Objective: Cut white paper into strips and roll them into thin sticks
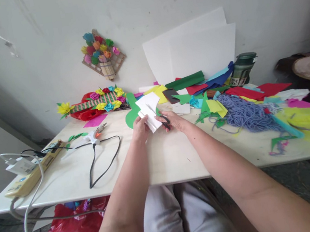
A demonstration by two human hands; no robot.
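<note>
The person's left hand (141, 127) is pinching the white paper (149, 108) at its lower left edge, thumb over the face and fingers closing beneath. The right hand (172, 120) is curling around the black scissors (164, 122), its fingers sitting by the paper's lower right edge; how far the blades are parting cannot be told, as they are not showing clearly. The paper is lying between the two hands, its long axis running mostly away from the body and its broader end pointing toward the wall. Both hands are flanking its near end, the left gripping it and the scissors resting just beside it on the right.

Directly behind, a green cutout (131, 117) is showing past the paper's left side, crowding the far side of the grip. Beyond and to the right, a phone (172, 96) is lying among colored sheets, with a white scrap (181, 109) sitting near the right hand. Farther right, blue yarn (246, 114) is spreading over the table (178, 164). On the left, a glue gun (93, 136) is resting well apart from the left hand, its black cord (90, 171) looping toward the near edge, and a power strip (34, 171) is lying farther out.
</note>
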